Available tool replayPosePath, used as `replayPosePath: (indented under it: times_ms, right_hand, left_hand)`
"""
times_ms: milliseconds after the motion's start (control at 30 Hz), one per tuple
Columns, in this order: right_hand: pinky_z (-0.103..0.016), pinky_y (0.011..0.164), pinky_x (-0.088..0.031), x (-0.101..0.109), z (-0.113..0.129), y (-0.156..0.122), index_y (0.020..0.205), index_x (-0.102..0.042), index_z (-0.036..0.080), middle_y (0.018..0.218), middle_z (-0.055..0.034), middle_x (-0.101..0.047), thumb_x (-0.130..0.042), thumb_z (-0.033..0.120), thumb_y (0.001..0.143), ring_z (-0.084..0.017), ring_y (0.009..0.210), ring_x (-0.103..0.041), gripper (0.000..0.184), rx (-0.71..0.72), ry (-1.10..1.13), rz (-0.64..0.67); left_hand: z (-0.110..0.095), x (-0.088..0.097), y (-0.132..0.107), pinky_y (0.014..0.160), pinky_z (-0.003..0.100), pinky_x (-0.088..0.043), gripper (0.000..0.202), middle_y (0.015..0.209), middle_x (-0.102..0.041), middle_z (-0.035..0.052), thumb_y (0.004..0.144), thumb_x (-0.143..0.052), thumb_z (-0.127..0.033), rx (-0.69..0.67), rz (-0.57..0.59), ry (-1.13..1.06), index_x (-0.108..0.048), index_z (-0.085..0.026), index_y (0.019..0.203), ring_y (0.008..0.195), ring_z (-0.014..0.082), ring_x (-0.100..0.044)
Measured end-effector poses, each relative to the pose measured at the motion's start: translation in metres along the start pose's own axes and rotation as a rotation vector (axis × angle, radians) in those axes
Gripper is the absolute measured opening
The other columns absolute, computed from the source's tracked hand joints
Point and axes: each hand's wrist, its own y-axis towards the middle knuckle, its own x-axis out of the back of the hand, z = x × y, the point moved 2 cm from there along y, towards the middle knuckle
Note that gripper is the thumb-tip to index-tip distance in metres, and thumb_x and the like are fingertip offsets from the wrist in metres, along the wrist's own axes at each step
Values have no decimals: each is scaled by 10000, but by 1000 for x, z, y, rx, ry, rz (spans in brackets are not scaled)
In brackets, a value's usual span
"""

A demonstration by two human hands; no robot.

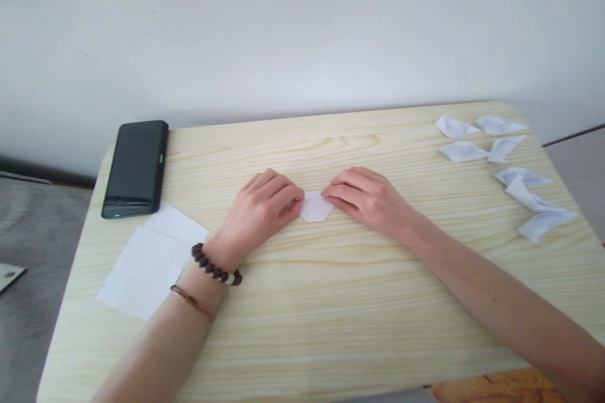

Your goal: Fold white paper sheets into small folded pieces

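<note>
A small folded piece of white paper (316,208) lies at the middle of the wooden table, its lower corners angled in. My left hand (267,201) pinches its left edge between thumb and fingers; a dark bead bracelet and a thin brown band circle that wrist. At the paper's upper right edge, my right hand (366,198) is closed with its fingertips on the paper; its thumb is mostly hidden. Flat white paper sheets (146,271) lie beside my left forearm, partly covered by it.
A black phone-like device (135,167) rests at the table's back left corner, touching a sheet. Several folded white paper pieces (460,151) lie along the right side of the pale wood-grain table (331,308). A white wall (302,31) stands behind the back edge.
</note>
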Motion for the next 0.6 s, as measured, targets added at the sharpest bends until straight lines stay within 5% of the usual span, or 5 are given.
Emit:
replayPosePath:
  times_ms: [600]
  right_hand:
    - [-319,697,-450,4,0,-3,1005,-697,203,840,-52,-647,-497,186,941,-168,783,-562,210,71,-59,14]
  left_hand:
    - [3,4,-5,688,297,-464,177,877,-654,44,914,-536,-181,-98,11,16,-655,-207,1043,795,164,-563]
